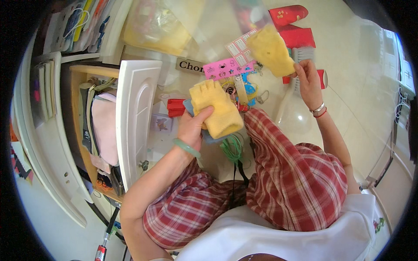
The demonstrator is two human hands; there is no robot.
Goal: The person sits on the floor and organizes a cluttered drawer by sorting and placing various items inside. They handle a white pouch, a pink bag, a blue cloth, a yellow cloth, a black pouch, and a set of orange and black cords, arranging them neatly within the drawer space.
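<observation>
My left hand [190, 129], a green bangle on its wrist, is closed around a yellow fingerless glove [220, 114], thumb on top. Blue-grey fabric [188, 106] shows behind that glove, in the same grip. Out to the right, my right hand [310, 85] pinches the lower edge of a second yellow glove [271, 51], which it holds up above the floor. Between and beneath the two gloves lie a pink sticker sheet [226, 68], a white sheet with red print [241, 47] and a tangle of small colourful trinkets [248, 89].
An open drawer [78, 126] with pouches stands at the left, beside an open white cabinet door [133, 122]. Red packets [297, 37], a white brush [303, 54] and a clear plastic bag [294, 108] lie right. Green cord [231, 148] lies between my knees.
</observation>
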